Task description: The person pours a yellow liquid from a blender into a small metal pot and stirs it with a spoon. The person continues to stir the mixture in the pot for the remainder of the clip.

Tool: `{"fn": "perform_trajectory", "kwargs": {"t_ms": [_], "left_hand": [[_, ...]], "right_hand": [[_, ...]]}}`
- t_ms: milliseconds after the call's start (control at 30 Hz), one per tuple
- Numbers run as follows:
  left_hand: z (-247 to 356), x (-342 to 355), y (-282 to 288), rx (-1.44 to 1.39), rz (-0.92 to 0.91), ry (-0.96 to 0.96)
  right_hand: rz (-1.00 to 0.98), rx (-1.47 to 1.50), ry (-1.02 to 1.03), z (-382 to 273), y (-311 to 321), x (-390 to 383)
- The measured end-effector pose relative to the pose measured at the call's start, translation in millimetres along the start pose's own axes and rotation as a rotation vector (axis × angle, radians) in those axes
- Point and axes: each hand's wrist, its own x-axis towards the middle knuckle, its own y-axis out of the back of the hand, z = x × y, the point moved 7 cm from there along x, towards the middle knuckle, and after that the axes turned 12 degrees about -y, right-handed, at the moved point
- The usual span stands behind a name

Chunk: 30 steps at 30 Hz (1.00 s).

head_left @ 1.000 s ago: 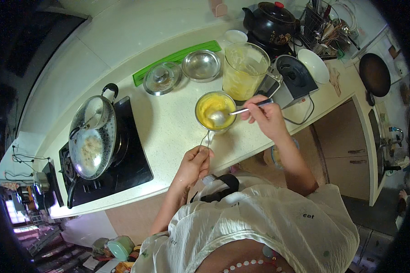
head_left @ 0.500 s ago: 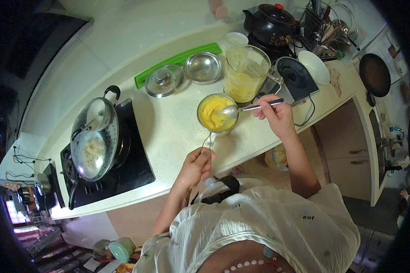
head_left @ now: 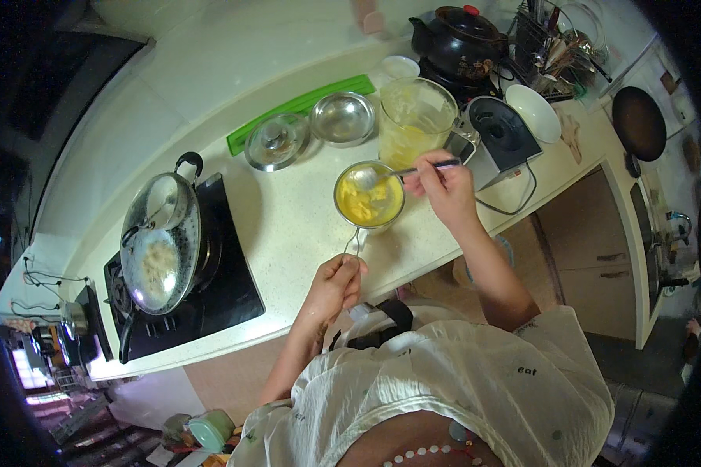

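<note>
My left hand (head_left: 336, 282) is closed round the looped wire handle of a round metal-rimmed strainer (head_left: 337, 196) near the counter's front edge. Soft yellow mash (head_left: 366, 210) lies inside it; its mesh is too fine to make out, and what stands beneath is mostly hidden. My right hand (head_left: 446, 188) grips a metal spoon (head_left: 364, 180) by its dark-ended handle. The spoon's bowl is inside the strainer, over the far left part of the mash. Just behind my right hand stands a clear blender jug (head_left: 417, 117) smeared with yellow.
A steel bowl (head_left: 343, 119) and a glass lid (head_left: 276, 142) sit behind, before a green strip (head_left: 300, 103). To the left, a lidded wok (head_left: 160, 253) stands on the black hob (head_left: 230, 280). A blender base (head_left: 506, 136), white bowl (head_left: 533, 114) and dark kettle (head_left: 463, 40) are at the right.
My right hand has moved left with the spoon, whose bowl went from the strainer's right side to its far left. The mash looks more spread and broken up. My left hand stays put.
</note>
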Motion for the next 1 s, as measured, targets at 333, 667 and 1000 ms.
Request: {"fn": "perform_trajectory", "kwargs": {"t_ms": [333, 667, 1000], "left_hand": [[-3, 0, -2, -0.006, 0.013, -0.003], [3, 0, -2, 0.01, 0.011, 0.02], [2, 1, 0, 0.028, 0.001, 0.029]], "right_hand": [[0.121, 0.033, -0.118, -1, 13, -12], [0.023, 0.117, -0.124, 7, 5, -4], [-0.12, 0.088, -0.088, 9, -2, -12]]}}
